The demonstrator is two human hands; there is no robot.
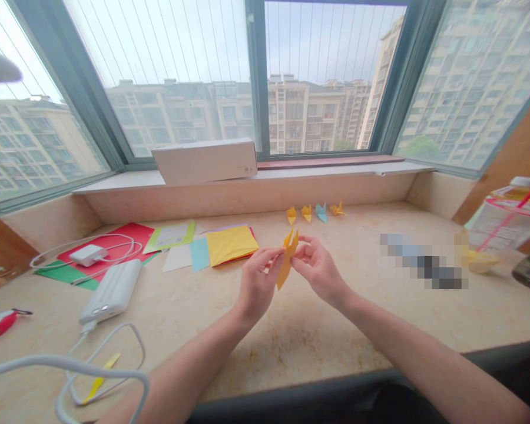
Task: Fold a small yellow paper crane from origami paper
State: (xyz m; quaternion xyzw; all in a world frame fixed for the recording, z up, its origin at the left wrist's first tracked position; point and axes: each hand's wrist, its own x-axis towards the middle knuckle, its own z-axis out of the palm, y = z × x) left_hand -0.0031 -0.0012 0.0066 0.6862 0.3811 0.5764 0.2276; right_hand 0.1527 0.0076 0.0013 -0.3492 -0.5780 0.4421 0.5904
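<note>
Both my hands hold a folded orange paper piece (287, 262) upright above the beige stone counter (318, 330). My left hand (257, 282) pinches its left side, fingers closed on it. My right hand (318, 266) pinches its right side near the top. Two pointed tips stick up from the paper. Behind it, near the wall, stand several small folded paper cranes (315, 212) in yellow, orange and light blue.
A stack of coloured paper sheets (229, 244) lies to the left, with red and green sheets (106, 254) further left. A white power bank (111, 291), charger (87, 254) and cables sit at left. A white box (205, 160) rests on the sill. A plastic container (506, 224) stands at right.
</note>
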